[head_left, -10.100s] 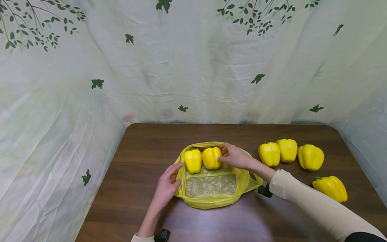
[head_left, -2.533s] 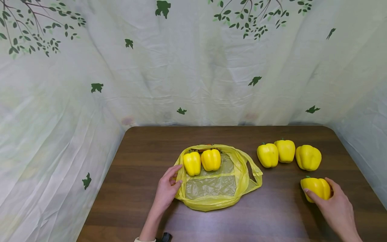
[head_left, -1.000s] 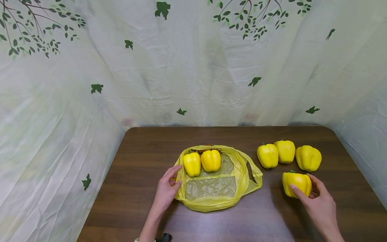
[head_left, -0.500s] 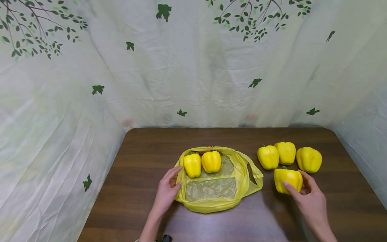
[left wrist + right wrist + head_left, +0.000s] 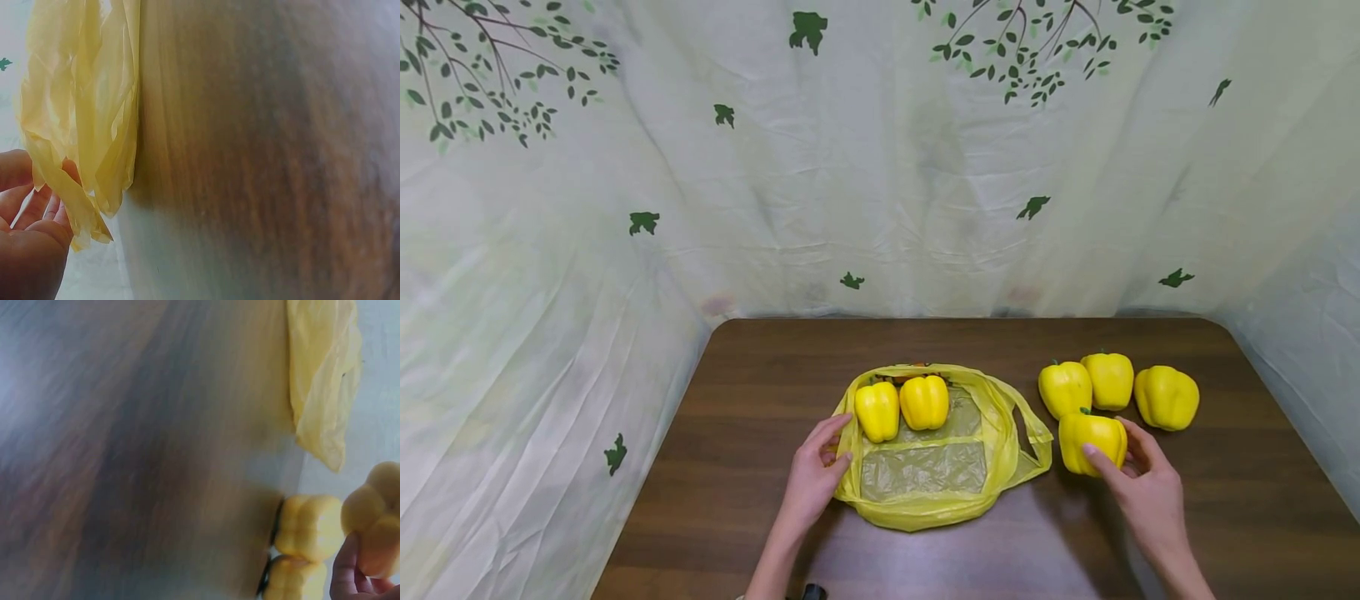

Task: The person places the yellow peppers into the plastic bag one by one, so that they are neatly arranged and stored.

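My right hand (image 5: 1152, 497) grips a yellow bell pepper (image 5: 1078, 442), thumb on the near side and fingers round its right side; it is raised above the table. The right wrist view shows this bell pepper (image 5: 375, 519) from its lobed end. A yellow plastic bag (image 5: 917, 513) lies spread with its mouth facing up. Inside, towards the back left, two yellow bell peppers (image 5: 877, 411) sit side by side. At the left rim, my left hand (image 5: 811, 471) holds the bag's edge; in the left wrist view its fingers (image 5: 42, 203) curl about a strip of yellow plastic.
Three more yellow bell peppers (image 5: 1167, 398) stand in a group at the back right of the brown wooden table (image 5: 715, 500). The bag's right handle loop (image 5: 1041, 442) reaches towards them. Behind the table hangs a pale curtain (image 5: 895, 167) with a leaf print.
Earlier, my right hand set the second pepper inside the bag. Since then it has gripped another pepper from the right and carried it left towards the bag. My left hand stays at the rim.
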### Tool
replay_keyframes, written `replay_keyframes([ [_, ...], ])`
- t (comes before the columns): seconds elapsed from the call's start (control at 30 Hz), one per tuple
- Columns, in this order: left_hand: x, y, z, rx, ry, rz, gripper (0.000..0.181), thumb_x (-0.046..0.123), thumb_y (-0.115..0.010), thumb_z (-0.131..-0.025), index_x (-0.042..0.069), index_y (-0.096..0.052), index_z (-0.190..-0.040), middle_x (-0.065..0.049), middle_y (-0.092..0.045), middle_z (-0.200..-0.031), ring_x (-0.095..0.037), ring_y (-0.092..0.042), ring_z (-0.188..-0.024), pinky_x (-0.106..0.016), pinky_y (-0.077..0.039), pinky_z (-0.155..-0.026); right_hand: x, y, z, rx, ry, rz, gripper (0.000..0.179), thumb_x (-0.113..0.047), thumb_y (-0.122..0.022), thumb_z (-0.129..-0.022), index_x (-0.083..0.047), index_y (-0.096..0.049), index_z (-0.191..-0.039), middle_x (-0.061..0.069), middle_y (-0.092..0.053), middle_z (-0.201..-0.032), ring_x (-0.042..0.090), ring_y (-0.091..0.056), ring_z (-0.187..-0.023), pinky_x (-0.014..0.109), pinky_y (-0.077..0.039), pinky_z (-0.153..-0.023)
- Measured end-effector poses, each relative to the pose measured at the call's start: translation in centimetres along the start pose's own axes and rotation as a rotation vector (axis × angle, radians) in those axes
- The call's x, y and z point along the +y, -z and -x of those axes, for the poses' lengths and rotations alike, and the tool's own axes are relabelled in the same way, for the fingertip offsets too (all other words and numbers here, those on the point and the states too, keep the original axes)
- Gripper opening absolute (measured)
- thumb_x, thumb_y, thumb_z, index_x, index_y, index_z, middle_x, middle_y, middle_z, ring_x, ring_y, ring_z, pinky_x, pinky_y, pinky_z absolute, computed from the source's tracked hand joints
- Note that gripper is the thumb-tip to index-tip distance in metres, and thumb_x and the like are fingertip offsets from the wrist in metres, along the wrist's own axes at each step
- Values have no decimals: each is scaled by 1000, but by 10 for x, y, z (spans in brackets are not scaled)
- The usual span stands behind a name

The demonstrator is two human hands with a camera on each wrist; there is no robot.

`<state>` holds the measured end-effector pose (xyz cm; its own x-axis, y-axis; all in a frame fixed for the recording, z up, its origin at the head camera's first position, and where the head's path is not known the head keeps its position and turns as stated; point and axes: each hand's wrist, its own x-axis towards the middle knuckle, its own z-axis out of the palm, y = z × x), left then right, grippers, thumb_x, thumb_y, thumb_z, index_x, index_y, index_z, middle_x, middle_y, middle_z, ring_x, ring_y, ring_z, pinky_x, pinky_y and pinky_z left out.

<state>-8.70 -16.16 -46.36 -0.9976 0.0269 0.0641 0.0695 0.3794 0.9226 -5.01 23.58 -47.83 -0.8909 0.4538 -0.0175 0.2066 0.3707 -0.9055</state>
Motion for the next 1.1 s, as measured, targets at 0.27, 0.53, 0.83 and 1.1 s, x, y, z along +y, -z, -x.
replay_keyframes([
  [0.27,1,0,0,-7,8,-3,48,-15,-63,-83,-4,-60,-130,-16,-57,-132,-33,-55,-99,-35,-51,-81,-7,-7,0,-23,-6,-73,56,-27,-73,-90,-6,-52,-138,3,-59,-120,4,-54,-97,7,-44,-77],
  [0.53,3,0,0,-8,7,-5,48,-15,-63,-84,-4,-60,-130,-16,-57,-132,-33,-55,-100,-41,-50,-83,-15,-12,-1,-120,-73,-155,63,-33,-70,-92,-7,-46,-144,16,-53,-134,0,-54,-103,9,-45,-79],
  [0.83,4,0,0,-6,-6,4,48,-16,-63,-83,-5,-60,-129,-17,-57,-130,-34,-55,-98,-36,-51,-80,-25,-18,-1,-169,-127,-197,70,-38,-70,-90,-8,-42,-147,20,-49,-142,14,-52,-113,8,-45,-79],
  [1.1,4,0,0,-11,4,2,48,-16,-63,-83,-4,-59,-130,-17,-57,-131,-34,-55,-98,-35,-51,-80,-28,-24,-5,-241,-95,-138,75,-37,-72,-90,-7,-38,-149,21,-45,-145,27,-46,-123,5,-40,-79],
])
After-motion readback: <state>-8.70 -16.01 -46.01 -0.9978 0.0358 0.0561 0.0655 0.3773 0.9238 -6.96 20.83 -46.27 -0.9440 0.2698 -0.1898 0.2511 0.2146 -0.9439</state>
